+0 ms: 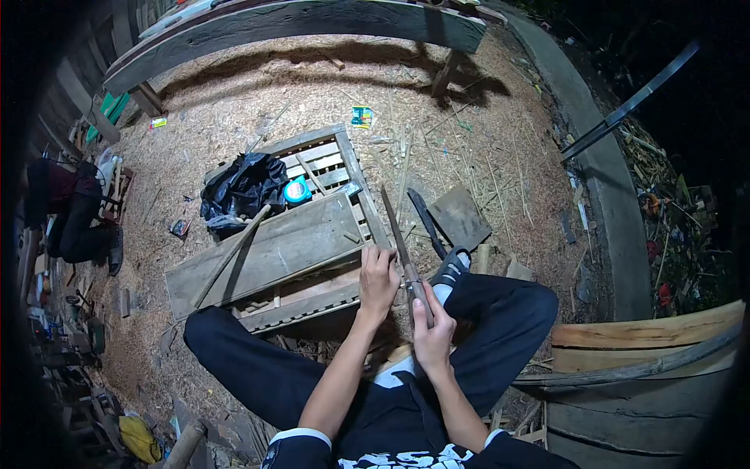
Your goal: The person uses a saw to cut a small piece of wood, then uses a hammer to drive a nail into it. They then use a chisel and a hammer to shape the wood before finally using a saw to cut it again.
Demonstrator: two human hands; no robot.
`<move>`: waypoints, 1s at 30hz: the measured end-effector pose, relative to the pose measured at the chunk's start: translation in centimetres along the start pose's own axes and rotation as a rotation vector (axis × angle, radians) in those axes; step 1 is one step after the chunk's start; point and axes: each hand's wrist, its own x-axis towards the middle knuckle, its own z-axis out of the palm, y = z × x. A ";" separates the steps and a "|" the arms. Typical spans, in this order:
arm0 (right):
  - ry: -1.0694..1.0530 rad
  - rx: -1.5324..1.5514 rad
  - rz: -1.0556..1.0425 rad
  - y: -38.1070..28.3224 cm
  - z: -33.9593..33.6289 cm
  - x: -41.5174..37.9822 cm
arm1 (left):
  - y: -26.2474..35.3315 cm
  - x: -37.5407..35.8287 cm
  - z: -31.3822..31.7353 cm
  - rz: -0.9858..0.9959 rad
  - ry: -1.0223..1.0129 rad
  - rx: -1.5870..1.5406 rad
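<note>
My right hand (434, 324) is wrapped round the handle of a long, narrow knife (399, 236). Its brownish blade points away from me, up towards the low slatted table. Close by on the blade's left side, my left hand (378, 275) has its fingers curled in. Whatever those fingers hold, if anything, is too small or hidden to make out. Under my hands a pale piece (398, 370) shows between my legs. Just beyond my right foot lies a dark, long, flat tool (426, 224) beside a square board (461, 218).
The slatted table (349, 160) bears a grey plank (266, 248), a stick (232, 256), a black plastic bag (246, 187) and a round turquoise item (297, 191). A heavy bench (312, 30) stands beyond. Another person (72, 205) is at far left. Wide boards (625, 391) lie at right.
</note>
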 end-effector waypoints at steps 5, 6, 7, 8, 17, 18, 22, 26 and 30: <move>0.023 0.024 -0.025 -0.4 0.5 0.2 | -0.2 0.0 0.2 0.000 -0.006 0.028; 0.004 0.035 -0.001 -0.3 0.2 -0.1 | -0.2 0.2 0.1 0.006 -0.005 0.030; -0.019 0.041 0.026 -0.3 -0.1 -0.2 | -0.1 0.0 0.0 0.005 0.001 0.036; -0.018 0.041 0.032 0.1 0.2 -0.3 | -0.1 -0.3 0.0 0.003 0.000 0.041; 0.027 0.049 -0.084 -0.1 -0.2 0.2 | 0.0 -0.5 0.1 -0.027 -0.001 0.021; 0.023 0.004 -0.102 -0.1 -0.9 -0.2 | 0.1 -0.3 0.3 -0.025 0.001 0.019; 0.018 -0.049 0.005 -1.0 -2.7 -2.0 | 0.3 -0.5 0.3 -0.046 0.029 0.041; 0.042 -0.029 -0.113 -0.1 -2.1 -1.5 | 0.5 -0.4 0.3 -0.053 0.044 0.030; 0.007 -0.004 -0.052 0.1 -2.0 -1.7 | 0.1 -0.5 0.2 -0.011 0.058 0.052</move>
